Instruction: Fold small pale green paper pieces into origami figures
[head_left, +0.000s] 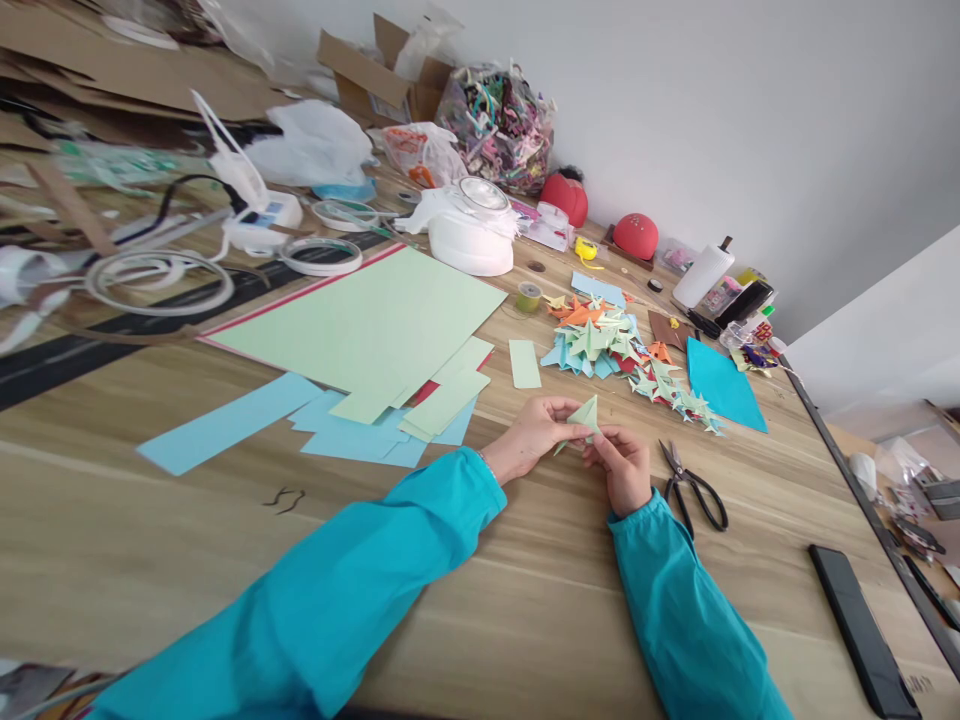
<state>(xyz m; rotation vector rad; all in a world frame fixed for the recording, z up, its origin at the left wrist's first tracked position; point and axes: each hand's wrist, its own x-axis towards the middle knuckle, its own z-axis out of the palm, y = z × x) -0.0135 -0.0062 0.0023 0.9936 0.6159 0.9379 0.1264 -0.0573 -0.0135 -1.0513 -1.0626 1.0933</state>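
Holding folded pale-green paper (587, 411) w/ both hands, over the wood-grain tabletop (517, 600) – pinched narrow btwn thumb and fingers of L hand (544, 432), w/ R hand (621, 465) pinching close at the lower edge. For a crisp crease: align edges first, press w/ thumb from the point outward, go easy near tips – prob. quick to tear.

Just R of R hand, black-handled scissors (697, 492); farther R, black phone (862, 630). Beyond, a heap of multicolour folded paper figures (595, 338). To L, blue strip (229, 423) and lg. pale-green sheet (375, 315). At back, open cardboard box (367, 80) and stuffed clear bag (499, 130) vs. plain pale wall (712, 110).
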